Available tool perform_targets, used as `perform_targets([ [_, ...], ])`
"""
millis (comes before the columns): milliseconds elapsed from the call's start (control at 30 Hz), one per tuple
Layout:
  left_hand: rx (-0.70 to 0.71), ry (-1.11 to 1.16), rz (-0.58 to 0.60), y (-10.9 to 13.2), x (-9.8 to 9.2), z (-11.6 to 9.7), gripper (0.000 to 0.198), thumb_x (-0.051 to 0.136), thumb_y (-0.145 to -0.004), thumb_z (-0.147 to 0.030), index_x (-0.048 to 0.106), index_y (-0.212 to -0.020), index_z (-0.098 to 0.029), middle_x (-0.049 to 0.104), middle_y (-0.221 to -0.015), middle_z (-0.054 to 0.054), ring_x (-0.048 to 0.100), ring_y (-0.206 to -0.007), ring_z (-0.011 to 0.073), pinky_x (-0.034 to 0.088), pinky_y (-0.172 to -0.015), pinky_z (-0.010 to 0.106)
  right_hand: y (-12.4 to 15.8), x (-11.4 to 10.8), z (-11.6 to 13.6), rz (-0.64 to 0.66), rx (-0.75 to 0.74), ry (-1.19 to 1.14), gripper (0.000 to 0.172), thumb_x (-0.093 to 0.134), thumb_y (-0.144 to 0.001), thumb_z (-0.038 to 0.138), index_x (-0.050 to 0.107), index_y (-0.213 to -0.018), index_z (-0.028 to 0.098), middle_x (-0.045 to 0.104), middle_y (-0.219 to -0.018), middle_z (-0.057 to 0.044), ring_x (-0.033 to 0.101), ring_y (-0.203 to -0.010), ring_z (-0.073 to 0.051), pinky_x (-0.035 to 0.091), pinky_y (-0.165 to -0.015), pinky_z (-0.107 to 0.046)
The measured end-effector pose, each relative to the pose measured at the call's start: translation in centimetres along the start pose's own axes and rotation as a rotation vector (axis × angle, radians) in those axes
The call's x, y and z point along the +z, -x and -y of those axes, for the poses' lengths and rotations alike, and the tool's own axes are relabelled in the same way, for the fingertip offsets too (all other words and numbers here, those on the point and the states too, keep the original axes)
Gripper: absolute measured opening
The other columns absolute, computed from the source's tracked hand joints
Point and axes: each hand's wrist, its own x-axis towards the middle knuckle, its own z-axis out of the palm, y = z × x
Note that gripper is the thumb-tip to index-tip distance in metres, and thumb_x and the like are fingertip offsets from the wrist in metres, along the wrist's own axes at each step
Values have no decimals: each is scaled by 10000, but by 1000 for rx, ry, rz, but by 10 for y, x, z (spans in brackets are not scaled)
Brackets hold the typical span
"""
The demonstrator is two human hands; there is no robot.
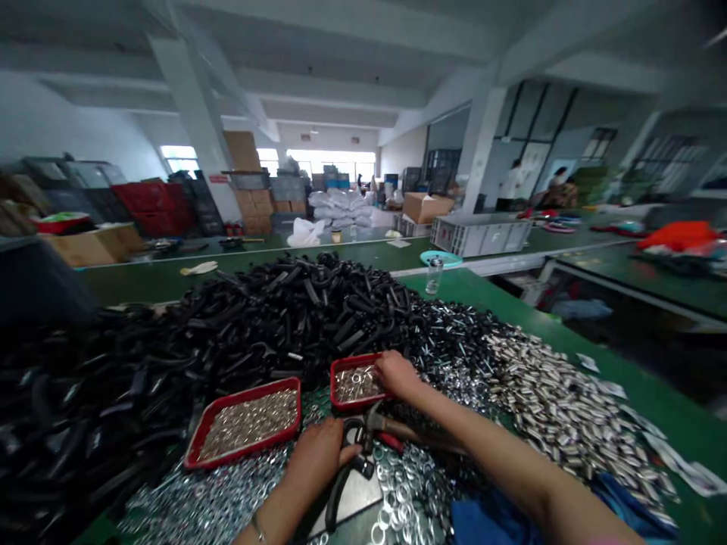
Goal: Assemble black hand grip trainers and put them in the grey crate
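My left hand is closed around a black curved plastic part, which rests over a flat metal plate. My right hand dips its bent fingers into the right edge of a small red tray of small metal pieces. Whatever its fingertips pinch is hidden. A hammer lies just below that tray, and something with a red handle lies beside it. To the left, a larger red tray holds many small metal bits.
A high heap of black curved parts stands behind the trays. Loose metal rings lie in front. Silvery cylinders are piled at the right, near a glass jar. Grey crates and several people are farther back.
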Motion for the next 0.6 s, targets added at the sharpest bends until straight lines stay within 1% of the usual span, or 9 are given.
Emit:
perform_targets([
  [67,6,-99,-12,-11,-13,-11,339,569,-915,-422,707,-988,-121,726,-981,187,660,-1012,371,460,-905,454,-4,8,0,10,7,40,206,583,-890,185,755,-960,97,701,-1069,-187,607,-1052,-272,470,-893,-340],
  [100,13,-115,-32,-18,-20,-15,323,533,-937,-389,710,-969,-120,731,-955,186,668,-993,365,461,-896,452,-5,12,2,16,3,52,208,585,-880,167,753,-979,95,699,-1087,-189,598,-1069,-276,470,-905,-349],
  [200,75,-69,-130,-46,-38,-25,303,409,-988,-259,691,-992,-149,732,-990,150,688,-959,294,470,-862,388,-7,22,8,27,-24,64,250,530,-895,110,740,-1030,97,695,-1109,-184,581,-1104,-270,486,-891,-344],
  [267,120,-87,-182,-69,-43,-28,316,369,-979,-171,682,-1011,-146,720,-1035,150,674,-1009,275,458,-896,378,-7,25,9,23,-37,63,284,480,-912,80,731,-1044,84,695,-1088,-188,580,-1104,-269,501,-864,-338],
  [333,127,-147,-183,-92,-40,-27,332,360,-952,-106,683,-1027,-124,703,-1082,175,645,-1081,286,435,-948,396,-6,27,8,10,-47,61,293,462,-915,65,723,-1048,65,694,-1066,-193,583,-1091,-274,506,-861,-347],
  [433,92,-197,-125,-117,-30,-25,363,353,-916,-42,681,-1061,-96,696,-1077,196,648,-1082,292,435,-956,411,-3,28,4,-14,-64,45,282,469,-915,66,717,-1048,71,691,-1057,-182,578,-1093,-270,503,-883,-355],
  [500,92,-200,-99,-124,-23,-23,377,347,-908,-24,672,-1088,-89,695,-1065,196,669,-1032,278,452,-927,395,-3,30,2,-27,-73,22,269,476,-926,88,719,-1041,93,690,-1052,-168,570,-1106,-264,500,-896,-354],
  [600,94,-212,-94,-122,-16,-22,379,340,-911,-21,650,-1119,-89,672,-1103,195,672,-1007,264,466,-896,370,-2,33,1,-39,-75,-26,253,479,-944,127,720,-1018,108,688,-1035,-162,559,-1125,-273,496,-901,-368],
])
